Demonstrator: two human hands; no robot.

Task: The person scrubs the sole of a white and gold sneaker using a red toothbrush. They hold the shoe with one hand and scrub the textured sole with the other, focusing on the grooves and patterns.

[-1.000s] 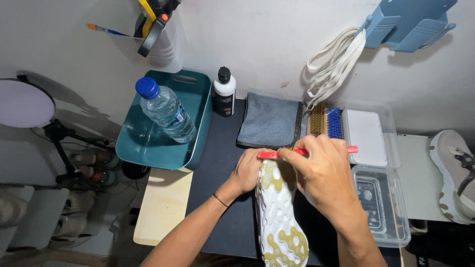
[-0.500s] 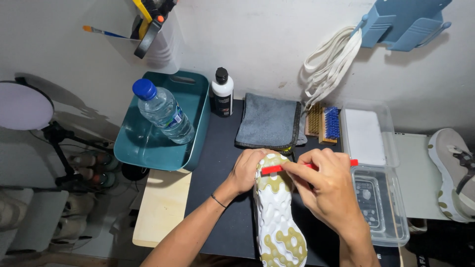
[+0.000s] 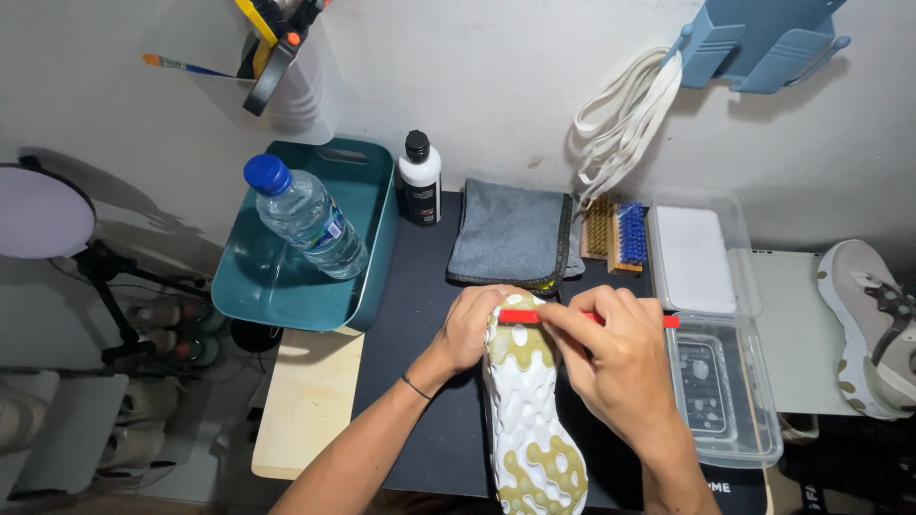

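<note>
A sneaker (image 3: 530, 420) lies sole-up on the black mat (image 3: 420, 315), its sole white with olive patches. My left hand (image 3: 472, 324) grips the toe end of the sneaker from the left. My right hand (image 3: 611, 358) holds a thin red-handled brush (image 3: 520, 316) across the toe part of the sole, with the red handle end sticking out to the right past my fingers.
A teal tub (image 3: 367, 229) holds a water bottle (image 3: 305, 217). Behind the mat stand a black-and-white bottle (image 3: 419, 181), a folded grey cloth (image 3: 510, 234) and two brushes (image 3: 614, 234). Clear plastic boxes (image 3: 720, 381) sit on the right, another sneaker (image 3: 873, 324) beyond them. White laces (image 3: 625, 119) hang on the wall.
The red brush and my right hand have shifted along the toe of the sole, first nearer to me, then slightly left. My left hand keeps its grip on the sneaker.
</note>
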